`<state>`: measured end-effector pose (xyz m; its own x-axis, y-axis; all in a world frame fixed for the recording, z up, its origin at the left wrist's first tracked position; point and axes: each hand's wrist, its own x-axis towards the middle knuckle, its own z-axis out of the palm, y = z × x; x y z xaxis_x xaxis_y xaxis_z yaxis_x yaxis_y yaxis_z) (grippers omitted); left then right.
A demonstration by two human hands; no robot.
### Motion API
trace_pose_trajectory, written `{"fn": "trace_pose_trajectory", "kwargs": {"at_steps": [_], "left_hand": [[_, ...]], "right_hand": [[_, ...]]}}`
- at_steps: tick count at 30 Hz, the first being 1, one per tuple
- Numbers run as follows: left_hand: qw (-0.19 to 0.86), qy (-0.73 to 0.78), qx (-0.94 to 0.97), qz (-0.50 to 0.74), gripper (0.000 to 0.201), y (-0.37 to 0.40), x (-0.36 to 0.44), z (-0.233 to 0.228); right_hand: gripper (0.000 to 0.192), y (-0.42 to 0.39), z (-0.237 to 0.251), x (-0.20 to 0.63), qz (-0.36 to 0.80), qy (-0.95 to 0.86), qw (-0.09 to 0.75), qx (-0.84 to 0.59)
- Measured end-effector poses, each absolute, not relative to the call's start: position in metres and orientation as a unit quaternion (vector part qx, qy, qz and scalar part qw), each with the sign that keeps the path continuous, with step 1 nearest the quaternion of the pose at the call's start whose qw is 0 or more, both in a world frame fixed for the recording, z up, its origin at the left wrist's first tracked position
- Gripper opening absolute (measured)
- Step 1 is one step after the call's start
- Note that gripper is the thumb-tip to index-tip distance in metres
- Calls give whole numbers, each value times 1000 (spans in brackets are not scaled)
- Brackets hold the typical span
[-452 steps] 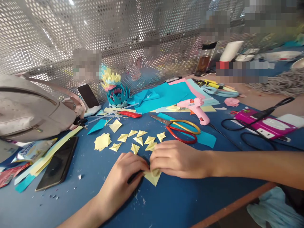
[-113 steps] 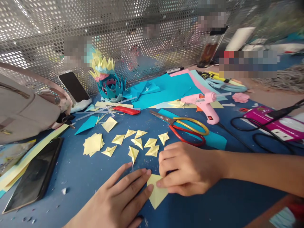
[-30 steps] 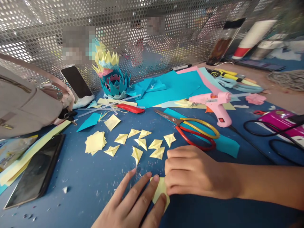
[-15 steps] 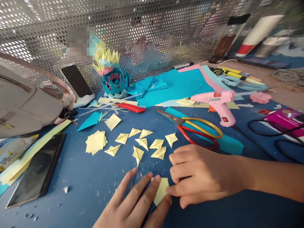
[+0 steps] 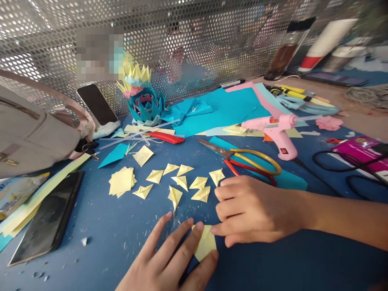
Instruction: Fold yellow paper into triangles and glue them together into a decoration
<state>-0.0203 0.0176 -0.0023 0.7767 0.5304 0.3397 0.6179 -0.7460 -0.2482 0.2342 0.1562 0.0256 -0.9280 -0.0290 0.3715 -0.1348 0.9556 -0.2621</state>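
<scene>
Blue table (image 5: 100, 238): scissors (image 5: 242, 159), glue gun (image 5: 274, 127), eight folded triangles (image 5: 182, 182); left fingers (image 5: 182, 242) spread on paper (image 5: 206, 244), right fingers (image 5: 220, 229) pinching it.

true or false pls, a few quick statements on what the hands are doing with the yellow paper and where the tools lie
1. Both hands touch the yellow paper piece. True: left hand and right hand press it on the blue table.
2. The right hand holds the scissors. False: they lie free behind it.
3. The pink glue gun lies on the table. True.
4. The red utility knife is in the left hand. False: it lies by the paper flower.
</scene>
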Motion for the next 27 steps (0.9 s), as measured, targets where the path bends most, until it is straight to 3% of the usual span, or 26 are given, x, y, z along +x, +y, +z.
{"fn": "trace_pose_trajectory", "kwargs": {"at_steps": [8, 15, 19, 22, 27], "left_hand": [[165, -301, -930, -133, 39, 19, -20, 1], [142, -309, -933, -118, 40, 15, -19, 3], [66, -309, -935, -163, 48, 21, -21, 1], [12, -305, -931, -199, 38, 31, -24, 5], [58, -238, -950, -193, 39, 41, -28, 23]], "right_hand": [[38, 154, 23, 233, 167, -964, 206, 22], [26, 145, 25, 235, 73, -978, 191, 43], [22, 138, 25, 234, -2, -976, 211, 54], [26, 133, 25, 233, -33, -973, 221, 62], [27, 129, 26, 232, -69, -963, 250, 73]]}}
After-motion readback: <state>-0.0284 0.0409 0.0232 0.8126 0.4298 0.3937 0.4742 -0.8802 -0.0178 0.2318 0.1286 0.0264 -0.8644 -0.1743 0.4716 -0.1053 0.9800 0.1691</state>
